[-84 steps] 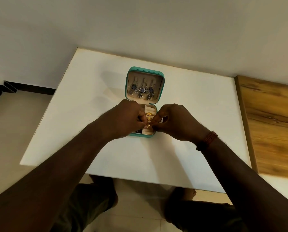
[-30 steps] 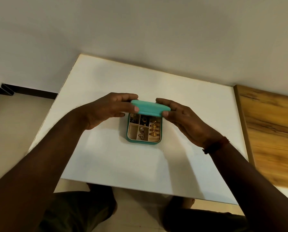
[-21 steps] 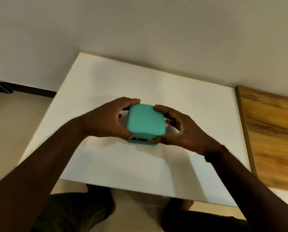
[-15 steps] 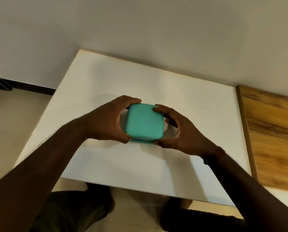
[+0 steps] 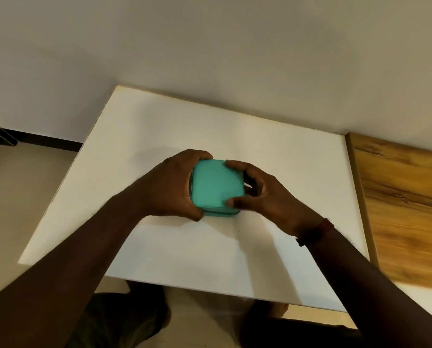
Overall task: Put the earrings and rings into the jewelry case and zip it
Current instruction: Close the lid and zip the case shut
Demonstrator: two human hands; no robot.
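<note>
Teal jewelry case [image 5: 216, 188] lid-down on white table [image 5: 159, 136], gripped by left hand [image 5: 171, 190] and right hand [image 5: 267, 199] at both sides.

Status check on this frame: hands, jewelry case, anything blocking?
Left hand and right hand both grip the teal jewelry case. Lid down, zip state not visible. White table otherwise bare.
</note>
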